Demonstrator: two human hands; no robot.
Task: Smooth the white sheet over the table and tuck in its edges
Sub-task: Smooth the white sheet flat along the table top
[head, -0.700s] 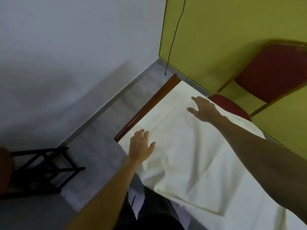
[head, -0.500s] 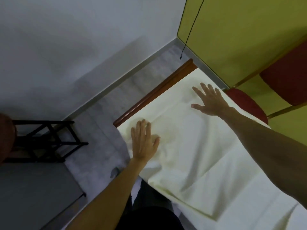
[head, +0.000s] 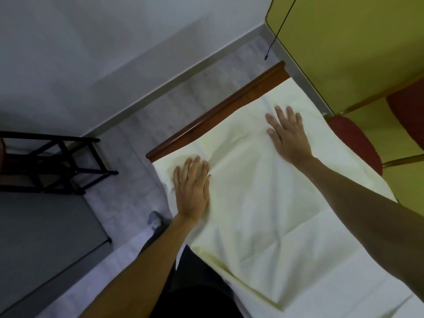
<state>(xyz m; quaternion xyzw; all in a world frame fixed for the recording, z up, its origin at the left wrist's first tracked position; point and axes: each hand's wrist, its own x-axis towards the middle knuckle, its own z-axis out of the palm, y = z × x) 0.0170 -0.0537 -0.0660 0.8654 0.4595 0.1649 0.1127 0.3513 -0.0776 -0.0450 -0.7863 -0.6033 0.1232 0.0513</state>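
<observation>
The white sheet [head: 263,203] covers most of the table, with fold creases and a few wrinkles near its left corner. Only a strip of the brown wooden table edge [head: 220,106] shows along the far side. My left hand [head: 191,189] lies flat, palm down, on the sheet's near-left corner, fingers together. My right hand [head: 286,131] rests flat on the sheet farther in, close to the far edge, with fingers spread. Neither hand grips any cloth. The sheet's near edge hangs over the table toward my body.
A red-cushioned chair [head: 358,138] stands against the yellow-green wall at the table's right side. A black stool frame [head: 57,164] and a grey surface [head: 41,237] stand on the left. A black cord [head: 278,31] hangs in the corner. My foot [head: 154,220] is on the tiled floor.
Both hands have pressed down flat on the sheet and slid toward the far edge. The cloth under them looks flatter, and my view has shifted left and down.
</observation>
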